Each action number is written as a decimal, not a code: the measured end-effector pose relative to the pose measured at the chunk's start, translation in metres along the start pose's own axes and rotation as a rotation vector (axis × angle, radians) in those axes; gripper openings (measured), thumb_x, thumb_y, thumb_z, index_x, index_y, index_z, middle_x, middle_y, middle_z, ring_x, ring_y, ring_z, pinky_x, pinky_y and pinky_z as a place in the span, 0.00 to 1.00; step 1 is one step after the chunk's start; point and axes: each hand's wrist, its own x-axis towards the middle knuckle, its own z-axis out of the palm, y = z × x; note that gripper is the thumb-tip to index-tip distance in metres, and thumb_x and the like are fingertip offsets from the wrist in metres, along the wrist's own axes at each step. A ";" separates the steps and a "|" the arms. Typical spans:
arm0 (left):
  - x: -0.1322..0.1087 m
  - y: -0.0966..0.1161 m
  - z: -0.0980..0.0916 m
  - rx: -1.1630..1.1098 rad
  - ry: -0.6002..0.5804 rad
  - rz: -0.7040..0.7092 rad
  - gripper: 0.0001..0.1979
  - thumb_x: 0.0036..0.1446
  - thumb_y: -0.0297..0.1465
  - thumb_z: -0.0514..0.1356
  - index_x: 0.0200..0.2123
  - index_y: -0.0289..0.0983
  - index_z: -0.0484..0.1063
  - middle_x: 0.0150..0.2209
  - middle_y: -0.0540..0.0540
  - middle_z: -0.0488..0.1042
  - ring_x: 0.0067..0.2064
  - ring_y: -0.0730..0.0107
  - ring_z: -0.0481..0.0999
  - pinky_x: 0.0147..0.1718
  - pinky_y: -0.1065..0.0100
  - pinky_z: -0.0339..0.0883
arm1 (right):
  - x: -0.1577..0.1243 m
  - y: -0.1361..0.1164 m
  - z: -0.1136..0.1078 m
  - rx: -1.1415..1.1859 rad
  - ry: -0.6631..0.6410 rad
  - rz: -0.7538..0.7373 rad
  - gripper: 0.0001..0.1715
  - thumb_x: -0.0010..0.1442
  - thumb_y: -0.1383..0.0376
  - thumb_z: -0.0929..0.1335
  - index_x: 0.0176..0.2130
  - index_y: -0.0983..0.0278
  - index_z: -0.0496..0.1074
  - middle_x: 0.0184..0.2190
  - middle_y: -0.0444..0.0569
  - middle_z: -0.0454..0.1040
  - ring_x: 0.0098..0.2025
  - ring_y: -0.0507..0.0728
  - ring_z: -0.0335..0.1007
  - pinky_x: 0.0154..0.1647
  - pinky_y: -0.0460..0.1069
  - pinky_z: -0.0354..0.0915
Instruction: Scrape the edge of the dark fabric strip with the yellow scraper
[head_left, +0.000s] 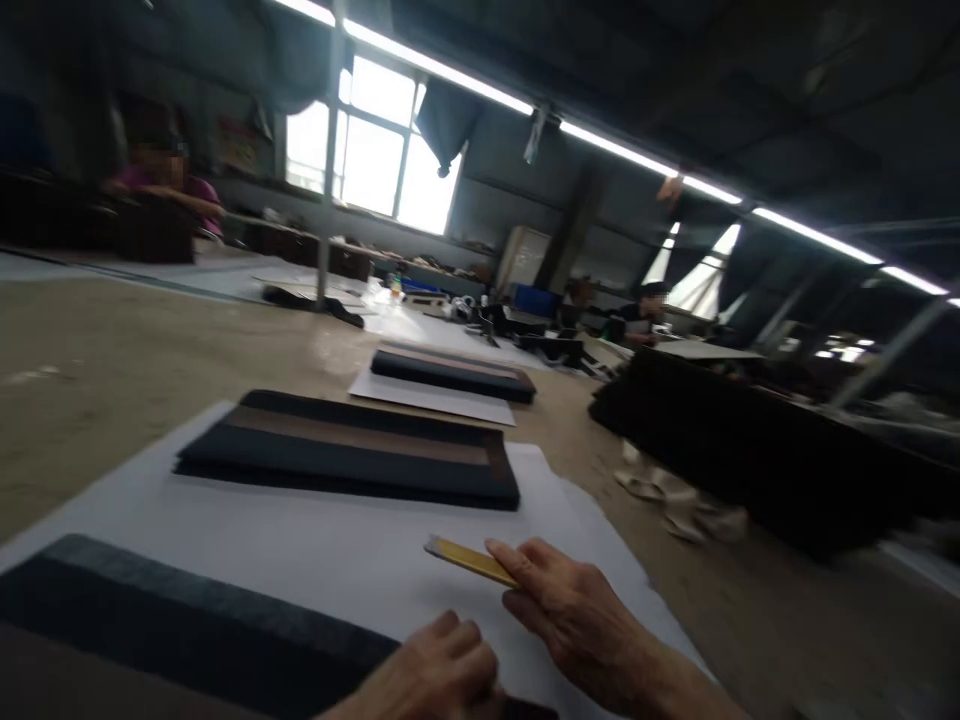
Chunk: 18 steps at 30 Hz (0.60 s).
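My right hand is closed on a flat yellow stick-like tool, whose tip points left over a white sheet. My left hand rests low in the view with curled fingers, pressing on a dark fabric strip that lies across the sheet's near edge. Whether it holds anything I cannot make out. Just beyond lies a flat stack of dark pieces with a brown band.
A second dark stack on white paper lies farther along the tan worktable. A dark pile sits at right. Two other people sit in the distance, one at far left, one at a far table.
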 end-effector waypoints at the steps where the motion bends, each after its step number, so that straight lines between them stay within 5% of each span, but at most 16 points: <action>1: -0.001 0.001 0.003 -0.073 0.033 0.004 0.05 0.56 0.21 0.58 0.28 0.33 0.66 0.26 0.48 0.66 0.27 0.69 0.66 0.26 0.67 0.64 | -0.021 0.002 -0.006 0.007 -0.047 0.060 0.24 0.64 0.69 0.63 0.59 0.60 0.62 0.39 0.45 0.71 0.37 0.51 0.71 0.40 0.44 0.67; 4: -0.007 0.001 -0.004 -0.283 0.052 -0.054 0.06 0.57 0.18 0.52 0.32 0.33 0.65 0.32 0.44 0.68 0.32 0.65 0.65 0.31 0.65 0.64 | -0.080 0.009 -0.009 0.066 -0.064 0.134 0.23 0.67 0.65 0.62 0.60 0.55 0.62 0.39 0.45 0.70 0.36 0.51 0.71 0.38 0.44 0.67; 8: -0.009 0.002 -0.020 -0.374 0.024 -0.055 0.11 0.59 0.18 0.46 0.36 0.33 0.66 0.32 0.44 0.67 0.32 0.64 0.63 0.30 0.65 0.60 | -0.126 0.018 0.006 0.143 0.105 0.022 0.23 0.68 0.66 0.59 0.60 0.52 0.62 0.33 0.45 0.67 0.30 0.50 0.68 0.30 0.42 0.65; 18: -0.004 -0.003 -0.022 -0.374 -0.004 -0.010 0.22 0.68 0.25 0.35 0.42 0.31 0.68 0.31 0.42 0.68 0.32 0.63 0.64 0.30 0.65 0.60 | -0.104 0.008 0.001 0.082 -0.029 -0.004 0.22 0.63 0.69 0.63 0.55 0.55 0.69 0.29 0.46 0.65 0.27 0.52 0.64 0.26 0.44 0.61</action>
